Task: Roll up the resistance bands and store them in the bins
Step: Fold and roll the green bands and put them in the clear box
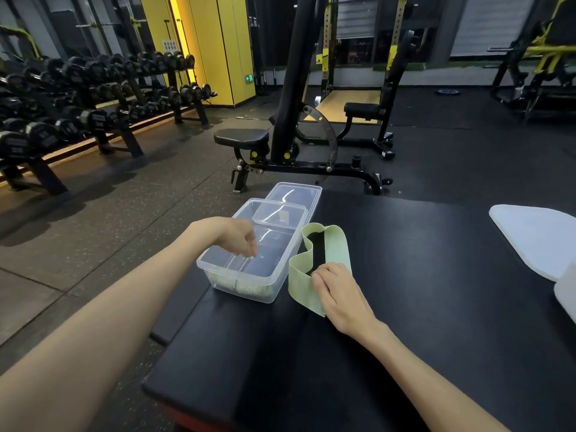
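A clear plastic bin (280,277) stands on the black padded bench (405,307). Through its near wall a rolled pale green band (249,289) shows at the bottom. My left hand (240,236) hovers over the bin with fingers hanging loosely, holding nothing. Right of the bin a light green resistance band (335,241) lies as a loose standing loop. My right hand (338,291) rests on its near end, thumb and fingers pinching the fabric there.
A clear lid (296,193) lies behind the bin, and a smaller one (279,213) sits across the bin's far end. A white pad (536,238) lies at the bench's right. Beyond stand an adjustable gym bench (243,138) and a dumbbell rack (93,98) at the left.
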Action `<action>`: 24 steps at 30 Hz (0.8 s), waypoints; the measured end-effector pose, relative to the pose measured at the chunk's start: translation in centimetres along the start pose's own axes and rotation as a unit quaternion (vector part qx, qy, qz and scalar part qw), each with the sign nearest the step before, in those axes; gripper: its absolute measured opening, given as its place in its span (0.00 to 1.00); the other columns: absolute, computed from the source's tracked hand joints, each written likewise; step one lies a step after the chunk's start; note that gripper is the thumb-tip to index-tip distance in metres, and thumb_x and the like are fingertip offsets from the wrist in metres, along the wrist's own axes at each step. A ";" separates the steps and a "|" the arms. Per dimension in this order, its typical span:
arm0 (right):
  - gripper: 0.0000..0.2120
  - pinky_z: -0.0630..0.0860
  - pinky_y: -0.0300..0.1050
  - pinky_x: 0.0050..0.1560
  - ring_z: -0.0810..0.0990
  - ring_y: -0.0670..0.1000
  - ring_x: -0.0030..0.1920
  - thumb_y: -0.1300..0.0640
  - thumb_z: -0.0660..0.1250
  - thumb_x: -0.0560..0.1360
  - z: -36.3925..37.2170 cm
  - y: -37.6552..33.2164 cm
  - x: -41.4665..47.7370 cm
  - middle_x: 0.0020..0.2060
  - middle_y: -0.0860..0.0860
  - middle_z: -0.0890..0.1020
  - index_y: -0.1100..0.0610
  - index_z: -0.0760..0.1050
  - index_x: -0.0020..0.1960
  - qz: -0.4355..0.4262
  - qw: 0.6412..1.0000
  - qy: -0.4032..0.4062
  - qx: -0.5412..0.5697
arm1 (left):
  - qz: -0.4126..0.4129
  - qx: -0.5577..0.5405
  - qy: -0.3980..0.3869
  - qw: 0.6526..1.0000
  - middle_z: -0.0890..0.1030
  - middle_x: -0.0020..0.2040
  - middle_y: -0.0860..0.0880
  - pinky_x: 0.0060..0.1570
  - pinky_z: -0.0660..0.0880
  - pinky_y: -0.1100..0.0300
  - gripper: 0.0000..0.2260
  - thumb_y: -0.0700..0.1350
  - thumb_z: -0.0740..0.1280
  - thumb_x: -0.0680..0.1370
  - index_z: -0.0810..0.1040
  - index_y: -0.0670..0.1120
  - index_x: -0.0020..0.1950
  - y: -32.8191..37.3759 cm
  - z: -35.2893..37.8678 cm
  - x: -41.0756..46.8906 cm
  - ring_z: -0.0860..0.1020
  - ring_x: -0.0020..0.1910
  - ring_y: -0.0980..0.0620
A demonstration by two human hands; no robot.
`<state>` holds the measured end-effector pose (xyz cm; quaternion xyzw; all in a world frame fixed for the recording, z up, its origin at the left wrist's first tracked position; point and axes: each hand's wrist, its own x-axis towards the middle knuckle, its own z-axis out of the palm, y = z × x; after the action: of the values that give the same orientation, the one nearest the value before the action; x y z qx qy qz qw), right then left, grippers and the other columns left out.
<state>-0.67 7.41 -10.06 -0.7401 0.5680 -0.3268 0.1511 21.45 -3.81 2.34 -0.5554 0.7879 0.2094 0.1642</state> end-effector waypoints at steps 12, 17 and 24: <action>0.11 0.70 0.46 0.36 0.70 0.48 0.32 0.56 0.59 0.79 -3.4 -0.8 -0.7 0.33 0.51 0.76 0.57 0.74 0.40 0.036 0.997 -0.025 0.064 | 0.182 -0.105 0.274 0.938 0.78 0.49 0.50 0.51 0.72 0.58 0.12 0.36 0.58 0.79 0.80 0.44 0.53 8.7 3.2 -1.5 0.75 0.48 0.52; 0.12 0.65 0.44 0.36 0.67 0.46 0.34 0.57 0.62 0.78 -7.3 -1.2 -0.8 0.32 0.56 0.73 0.64 0.73 0.39 0.109 0.963 0.022 0.245 | 0.187 -0.136 0.299 0.926 0.75 0.58 0.48 0.61 0.68 0.54 0.15 0.35 0.56 0.79 0.76 0.45 0.62 11.1 5.2 -0.6 0.73 0.58 0.48; 0.10 0.79 0.49 0.51 0.82 0.55 0.50 0.67 0.62 0.78 -13.2 -1.8 -1.8 0.49 0.57 0.84 0.62 0.79 0.55 0.150 0.851 0.048 0.500 | 0.157 -0.350 0.373 0.845 0.78 0.42 0.51 0.44 0.70 0.59 0.06 0.50 0.62 0.81 0.74 0.50 0.46 14.7 6.4 -3.0 0.76 0.42 0.55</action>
<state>-8.28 11.61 0.20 -0.4538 0.4381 -0.5757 0.5203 8.79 6.23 0.54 -0.4813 0.7404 0.2714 -0.3827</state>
